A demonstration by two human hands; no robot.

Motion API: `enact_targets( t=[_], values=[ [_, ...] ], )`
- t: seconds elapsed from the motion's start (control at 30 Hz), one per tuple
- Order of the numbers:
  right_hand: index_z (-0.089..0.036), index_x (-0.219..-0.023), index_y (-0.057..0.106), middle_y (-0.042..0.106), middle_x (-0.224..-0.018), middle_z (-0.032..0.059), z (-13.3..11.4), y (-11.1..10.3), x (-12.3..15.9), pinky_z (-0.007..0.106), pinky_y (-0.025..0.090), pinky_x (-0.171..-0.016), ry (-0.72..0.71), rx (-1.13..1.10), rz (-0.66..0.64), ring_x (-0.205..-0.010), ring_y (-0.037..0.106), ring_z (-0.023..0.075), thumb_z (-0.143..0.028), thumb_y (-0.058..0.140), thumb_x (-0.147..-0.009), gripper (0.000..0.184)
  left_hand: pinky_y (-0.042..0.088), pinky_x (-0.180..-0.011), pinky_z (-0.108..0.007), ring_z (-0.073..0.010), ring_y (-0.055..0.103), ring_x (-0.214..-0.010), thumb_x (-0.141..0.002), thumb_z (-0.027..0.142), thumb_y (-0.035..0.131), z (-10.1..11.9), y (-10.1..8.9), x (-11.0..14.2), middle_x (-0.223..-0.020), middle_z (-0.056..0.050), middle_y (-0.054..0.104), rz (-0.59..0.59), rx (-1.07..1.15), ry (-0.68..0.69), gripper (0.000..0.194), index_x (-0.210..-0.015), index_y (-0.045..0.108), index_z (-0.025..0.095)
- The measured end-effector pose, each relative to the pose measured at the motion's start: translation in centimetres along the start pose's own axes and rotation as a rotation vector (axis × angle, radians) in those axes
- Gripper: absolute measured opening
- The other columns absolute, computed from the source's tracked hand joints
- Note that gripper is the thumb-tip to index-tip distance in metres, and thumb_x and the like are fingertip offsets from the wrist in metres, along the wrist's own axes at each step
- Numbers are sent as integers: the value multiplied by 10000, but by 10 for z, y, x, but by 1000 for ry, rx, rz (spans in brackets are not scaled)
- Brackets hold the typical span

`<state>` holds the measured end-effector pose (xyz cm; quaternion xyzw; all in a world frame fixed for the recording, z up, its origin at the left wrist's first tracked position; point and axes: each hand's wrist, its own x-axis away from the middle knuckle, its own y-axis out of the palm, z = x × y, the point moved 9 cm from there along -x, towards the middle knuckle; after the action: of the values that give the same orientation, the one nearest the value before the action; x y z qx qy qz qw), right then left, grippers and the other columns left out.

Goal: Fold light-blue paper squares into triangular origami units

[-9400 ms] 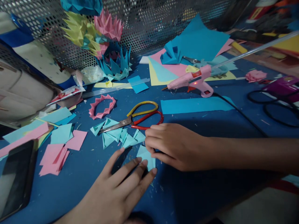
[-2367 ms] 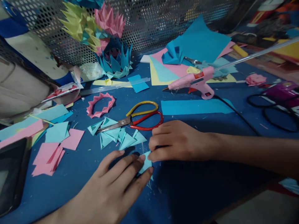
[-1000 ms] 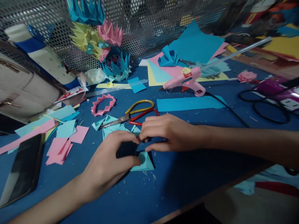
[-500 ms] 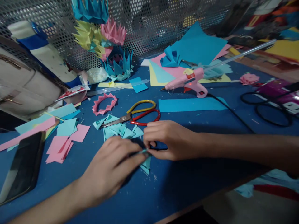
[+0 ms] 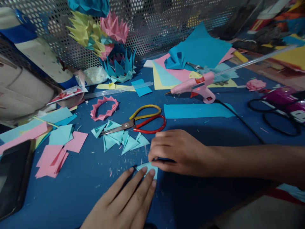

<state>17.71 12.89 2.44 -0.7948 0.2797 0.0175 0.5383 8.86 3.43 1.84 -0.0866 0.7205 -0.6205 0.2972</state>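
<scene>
A small light-blue folded paper piece (image 5: 149, 166) lies on the blue table (image 5: 78, 181) near the front edge. My left hand (image 5: 126, 202) lies flat with its fingers stretched out, their tips pressing on the piece's near side. My right hand (image 5: 177, 152) reaches in from the right, fingers curled, pinching the piece's far edge against the table. Several folded light-blue triangles (image 5: 121, 140) lie just behind the hands, under the tip of yellow and red handled scissors (image 5: 140, 121).
A pink paper ring (image 5: 104, 108), pink squares (image 5: 53, 156) and a phone (image 5: 11, 178) lie left. A pink glue gun (image 5: 195, 87) with its cord, a blue strip (image 5: 197, 110) and stacked coloured sheets (image 5: 190, 60) sit behind. Paper flowers (image 5: 105, 38) stand against a perforated metal screen.
The paper piece, lifted and pinched between both hands half a second ago, now lies flat on the table. My left hand has opened and pulled back toward me, pressing with its fingertips.
</scene>
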Motion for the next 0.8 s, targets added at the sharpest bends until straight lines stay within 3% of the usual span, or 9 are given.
enact_targets(
  t=[0.17, 0.33, 0.5, 0.8],
  values=[
    [-160, -977, 637, 654, -916, 19, -7, -1, 3, 264, 417, -725, -68, -12, -9, -798, 521, 129, -237, 460, -1033, 201, 144, -1239, -445, -280, 411, -1403, -1061, 378, 427, -6, 0, 6, -1402, -132, 579, 13, 3, -109, 414, -1356, 609, 151],
    [-157, -937, 647, 651, -893, 19, -11, -4, 3, 267, 419, -685, -83, 46, -4, -763, 508, 128, -188, 437, -1029, 232, 170, -1221, -435, -307, 332, -1463, -1073, 227, 316, -4, 6, 8, -1438, -185, 533, -77, -28, -102, 428, -1433, 528, 135],
    [-159, -937, 668, 676, -906, 27, -22, -3, 2, 291, 449, -695, -188, 242, -37, -795, 549, 141, -112, 398, -1020, 287, 162, -1226, -450, -299, 335, -1463, -1067, 223, 308, -5, 4, 7, -1413, -175, 563, -61, -23, -110, 431, -1420, 538, 132],
    [-129, -908, 698, 696, -886, 63, -35, -5, 3, 323, 481, -644, -307, 288, -2, -824, 600, 175, -105, 378, -1013, 338, 173, -1225, -462, -306, 382, -1439, -1066, 233, 320, -3, 4, 8, -1404, -171, 576, -71, -42, -88, 430, -1418, 538, 117]
  ],
)
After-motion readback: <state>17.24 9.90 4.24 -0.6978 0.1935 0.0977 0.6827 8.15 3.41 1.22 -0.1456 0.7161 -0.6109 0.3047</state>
